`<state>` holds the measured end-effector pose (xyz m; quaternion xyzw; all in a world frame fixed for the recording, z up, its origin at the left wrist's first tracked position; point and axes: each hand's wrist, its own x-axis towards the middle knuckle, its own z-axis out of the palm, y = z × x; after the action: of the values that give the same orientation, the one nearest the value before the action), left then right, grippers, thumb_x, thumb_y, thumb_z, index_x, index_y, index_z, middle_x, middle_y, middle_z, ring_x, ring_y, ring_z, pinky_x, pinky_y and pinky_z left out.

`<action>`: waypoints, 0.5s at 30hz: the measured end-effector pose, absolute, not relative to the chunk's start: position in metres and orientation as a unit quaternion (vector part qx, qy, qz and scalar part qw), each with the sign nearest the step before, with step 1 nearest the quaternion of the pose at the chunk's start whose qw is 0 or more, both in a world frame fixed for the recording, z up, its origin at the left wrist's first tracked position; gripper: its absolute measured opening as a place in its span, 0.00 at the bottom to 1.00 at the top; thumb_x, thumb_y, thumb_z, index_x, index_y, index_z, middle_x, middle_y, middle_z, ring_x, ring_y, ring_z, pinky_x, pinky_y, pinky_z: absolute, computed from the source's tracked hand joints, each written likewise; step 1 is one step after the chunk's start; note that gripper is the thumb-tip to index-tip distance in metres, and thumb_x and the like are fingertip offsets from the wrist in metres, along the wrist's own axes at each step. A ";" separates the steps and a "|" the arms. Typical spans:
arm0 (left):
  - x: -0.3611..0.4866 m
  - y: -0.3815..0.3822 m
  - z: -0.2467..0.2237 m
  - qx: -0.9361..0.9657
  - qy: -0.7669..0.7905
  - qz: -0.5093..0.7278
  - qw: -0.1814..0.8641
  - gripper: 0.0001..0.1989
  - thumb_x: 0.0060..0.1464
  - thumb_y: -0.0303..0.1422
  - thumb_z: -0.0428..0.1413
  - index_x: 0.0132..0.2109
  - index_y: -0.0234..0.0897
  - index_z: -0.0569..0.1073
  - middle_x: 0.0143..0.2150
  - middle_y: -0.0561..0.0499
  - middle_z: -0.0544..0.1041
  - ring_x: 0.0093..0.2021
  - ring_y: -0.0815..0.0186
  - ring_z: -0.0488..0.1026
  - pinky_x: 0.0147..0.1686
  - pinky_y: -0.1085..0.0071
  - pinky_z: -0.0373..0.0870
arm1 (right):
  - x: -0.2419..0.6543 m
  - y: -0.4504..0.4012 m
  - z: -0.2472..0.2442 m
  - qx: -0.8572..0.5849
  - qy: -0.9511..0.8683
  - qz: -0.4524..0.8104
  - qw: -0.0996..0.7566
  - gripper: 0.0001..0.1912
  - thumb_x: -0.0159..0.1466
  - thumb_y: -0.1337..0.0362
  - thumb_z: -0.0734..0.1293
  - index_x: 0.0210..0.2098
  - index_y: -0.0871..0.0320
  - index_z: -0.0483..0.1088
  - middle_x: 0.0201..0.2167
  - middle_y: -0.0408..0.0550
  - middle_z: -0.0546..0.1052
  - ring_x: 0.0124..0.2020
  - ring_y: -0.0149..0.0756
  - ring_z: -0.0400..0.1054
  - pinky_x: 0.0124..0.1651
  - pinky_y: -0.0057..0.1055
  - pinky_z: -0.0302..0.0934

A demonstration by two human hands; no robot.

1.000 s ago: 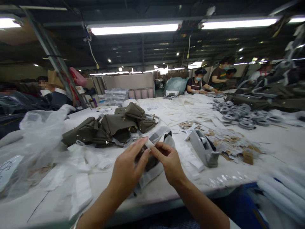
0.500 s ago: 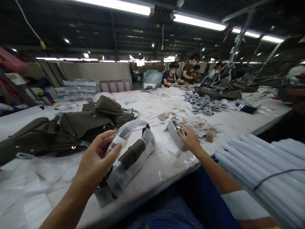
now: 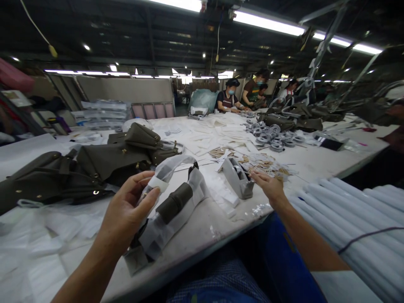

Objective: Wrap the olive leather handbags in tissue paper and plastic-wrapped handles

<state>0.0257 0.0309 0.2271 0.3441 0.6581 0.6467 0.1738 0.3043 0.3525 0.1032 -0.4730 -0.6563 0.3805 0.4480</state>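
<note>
My left hand (image 3: 130, 206) pinches a bag strap (image 3: 161, 171) wrapped in translucent white sheet, with a small white band around it by the thumb. The wrapped strap loops over to the right and back down to the table, where a dark olive sleeve (image 3: 175, 203) lies on more of the white wrapping. A grey tape dispenser (image 3: 239, 180) stands on the table to the right of the strap. At its near right end, my right hand (image 3: 267, 185) has thumb and fingers pressed together; what they pinch is too small to make out.
Dark olive bags (image 3: 110, 162) lie at the left, by thin white sheets (image 3: 47, 240). Paper scraps (image 3: 261, 162) and grey rolled straps (image 3: 268, 132) cover the table's right half. White wrapped rolls (image 3: 347, 210) sit at the right. Co-workers (image 3: 232, 99) are at the far side.
My right hand has moved right, from over the top of the tape dispenser to its near right end, with the fingers now pinched. My left hand keeps the wrapped strap almost in place.
</note>
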 end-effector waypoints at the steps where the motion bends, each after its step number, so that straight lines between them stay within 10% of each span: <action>1: 0.025 0.031 0.226 0.343 0.656 0.650 0.175 0.31 0.45 0.45 0.66 0.54 0.39 0.71 0.47 0.47 0.78 0.43 0.59 0.77 0.38 0.70 0.74 | 0.308 0.347 0.100 -0.469 -0.634 0.420 0.448 0.21 0.53 0.48 0.74 0.36 0.58 0.82 0.43 0.55 0.81 0.48 0.49 0.74 0.52 0.42 0.68; 7: 0.022 0.032 0.221 0.351 0.648 0.653 0.177 0.28 0.47 0.44 0.66 0.54 0.40 0.71 0.48 0.48 0.78 0.45 0.60 0.76 0.41 0.70 0.73 | 0.323 0.324 0.066 -0.511 -0.490 0.570 0.416 0.18 0.41 0.56 0.82 0.26 0.60 0.79 0.26 0.54 0.81 0.25 0.38 0.74 0.31 0.33 0.72; 15: 0.023 0.035 0.218 0.378 0.637 0.650 0.171 0.26 0.50 0.42 0.64 0.55 0.40 0.70 0.48 0.47 0.79 0.45 0.60 0.76 0.44 0.69 0.72 | 0.286 0.268 0.106 -0.376 -0.601 0.575 0.409 0.21 0.51 0.51 0.78 0.37 0.60 0.81 0.31 0.51 0.81 0.26 0.34 0.73 0.35 0.32 0.71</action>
<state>0.0231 0.0345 0.2178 0.3775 0.6373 0.6496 0.1712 0.2864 0.2678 0.1056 -0.3756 -0.6011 0.5749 0.4088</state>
